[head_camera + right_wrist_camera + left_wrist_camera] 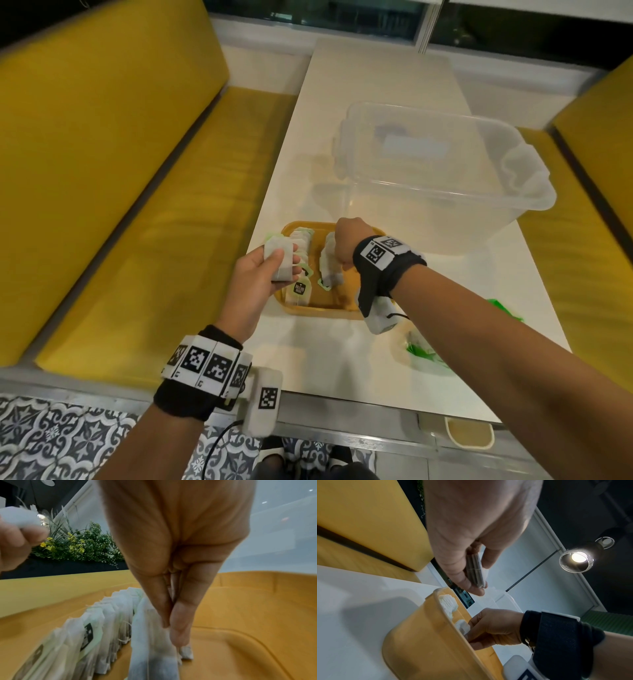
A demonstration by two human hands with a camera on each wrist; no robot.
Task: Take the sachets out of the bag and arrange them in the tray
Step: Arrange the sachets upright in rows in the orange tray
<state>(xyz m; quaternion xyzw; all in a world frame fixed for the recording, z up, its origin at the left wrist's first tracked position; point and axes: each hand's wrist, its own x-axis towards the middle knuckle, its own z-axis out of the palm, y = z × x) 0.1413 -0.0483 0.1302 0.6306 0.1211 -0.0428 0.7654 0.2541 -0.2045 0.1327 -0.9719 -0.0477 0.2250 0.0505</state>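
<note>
Left hand (255, 274) hovered just left of the tray (346, 310), grip clamped on a small stack of sachets (279, 258), thumb across the front, fingers behind. Left wrist view showed the same stack (476, 572) edge-on between thumb and fingers.

Right hand (346, 245) was down inside the tray, grip pinched on the top edge of a sachet (154, 639) standing upright in a short right-hand row (330, 263). Thumb and fingertips (180, 628) were pressed together on it.

A longer left-hand row of sachets (96, 635) stood on edge just beside it, tags and strings showing. One tagged sachet (301, 291) lay at the near end of that row.

The tray sat on the white desk (342, 359), near the front edge. The bag (423, 349), clear with green print, lay on the desk right of the tray, under the right forearm. A clear plastic tub (442, 171) stood behind the tray.
</note>
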